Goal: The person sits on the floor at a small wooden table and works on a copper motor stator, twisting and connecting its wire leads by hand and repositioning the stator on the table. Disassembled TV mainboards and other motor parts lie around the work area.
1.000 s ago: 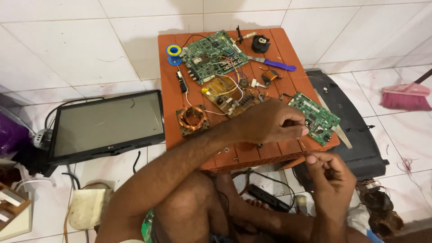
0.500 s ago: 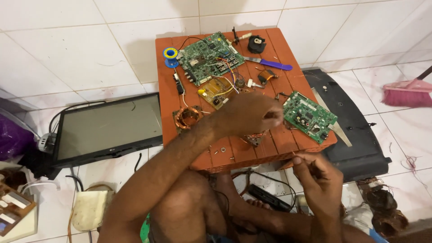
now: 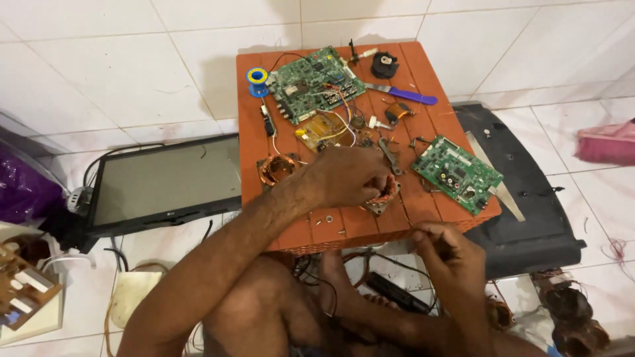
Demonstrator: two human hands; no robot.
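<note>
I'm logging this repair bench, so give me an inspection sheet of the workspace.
Surface: orange slatted stool top on white tile floor.
Job's things: copper-wound transformer under the left hand.
Clutter: large green circuit board, small green circuit board, copper coil, blue solder spool, purple-handled tool.
Hands: left hand grips the transformer; right hand at the stool's front edge, fingers pinched; contents unclear.
Cables: loose wires on the large board and under the stool.
Surroundings: flat monitor, black back cover.

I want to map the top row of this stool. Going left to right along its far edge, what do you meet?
Blue solder spool → large green circuit board → round black part → blue-handled tool.
</note>
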